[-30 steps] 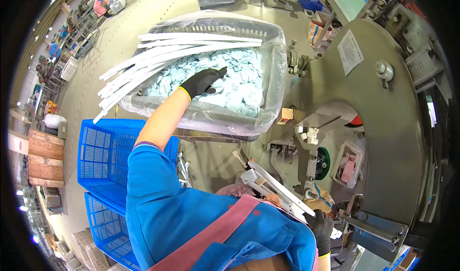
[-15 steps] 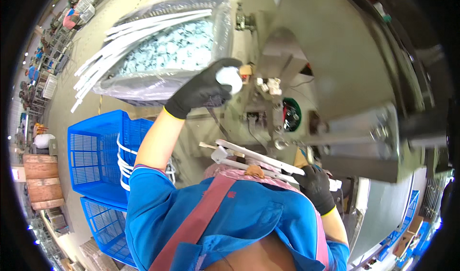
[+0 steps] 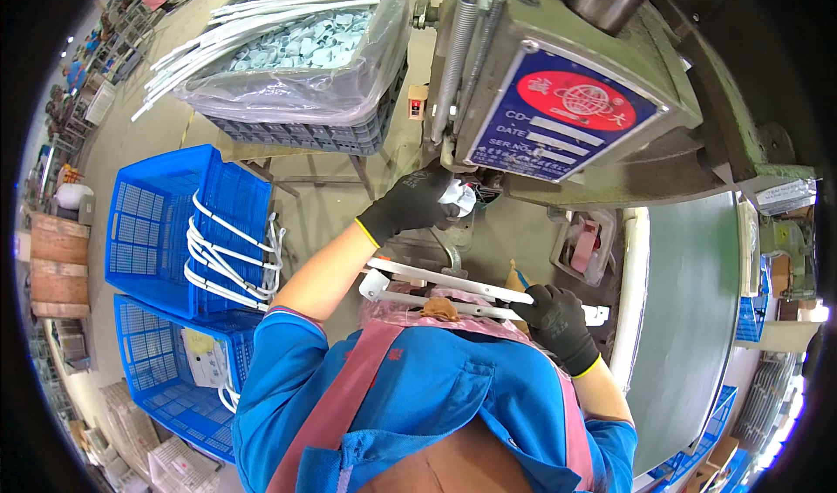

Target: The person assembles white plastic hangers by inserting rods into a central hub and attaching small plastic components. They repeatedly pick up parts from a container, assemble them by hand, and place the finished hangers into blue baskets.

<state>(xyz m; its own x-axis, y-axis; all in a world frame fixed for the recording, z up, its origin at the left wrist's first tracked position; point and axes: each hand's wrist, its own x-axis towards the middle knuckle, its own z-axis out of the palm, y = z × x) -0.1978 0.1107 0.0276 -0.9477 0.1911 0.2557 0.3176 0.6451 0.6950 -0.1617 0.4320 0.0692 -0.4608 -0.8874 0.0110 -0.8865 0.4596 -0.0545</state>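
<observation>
My left hand [image 3: 417, 204], in a black glove with a yellow cuff edge, is closed around a small white piece [image 3: 459, 197]. It holds the piece just under the head of a green-grey press [image 3: 523, 83], and the fingers hide part of it. My right hand [image 3: 558, 323], gloved alike, is closed on the right part of a white folding frame of flat bars [image 3: 453, 280]. The frame lies across in front of my chest, above a pink apron [image 3: 392, 314]. A second bar [image 3: 475, 308] with a rounded white end runs below the first.
At the back left, a plastic-lined crate [image 3: 366, 118] holds many pale pieces with white rods [image 3: 174, 70] across it. Blue baskets [image 3: 157, 258] with bent white tubes [image 3: 222, 262] stand at left. A tray [image 3: 567, 258] and a green-topped table [image 3: 684, 301] are at right.
My left hand has brought the white piece from beside the crate to under the press head. My right hand still grips the frame. The view has shifted, showing the press head clearly.
</observation>
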